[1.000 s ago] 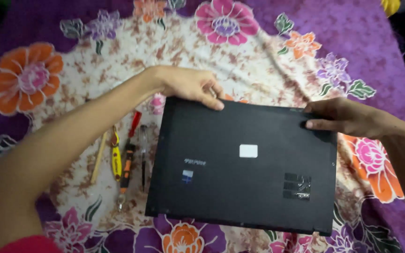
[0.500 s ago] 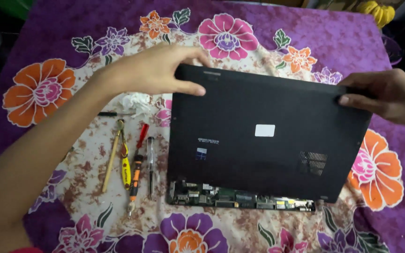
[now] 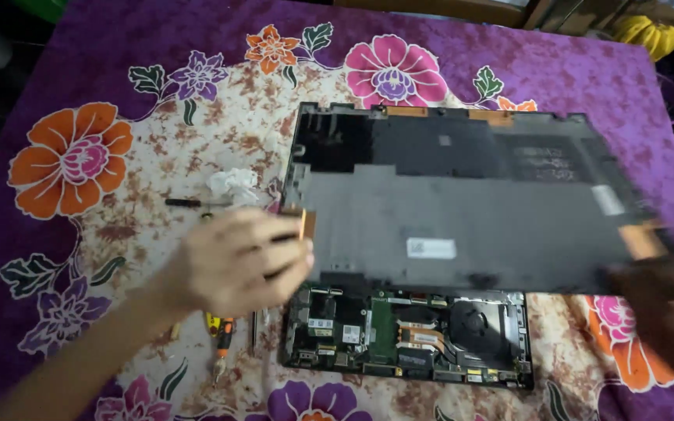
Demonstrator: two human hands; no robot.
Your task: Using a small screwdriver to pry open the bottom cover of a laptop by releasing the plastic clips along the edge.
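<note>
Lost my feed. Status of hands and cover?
Left hand and right hand grip the bottom cover, tilted up. Laptop insides exposed. Screwdrivers beside it.

Both hands are holding the laptop's bottom cover, inner side facing up. The left hand is gripping its left edge; the blurred right hand is gripping its right corner. Below the cover, the open laptop is showing circuit boards and a fan. Screwdrivers are lying on the floral cloth near crumpled paper.
</note>
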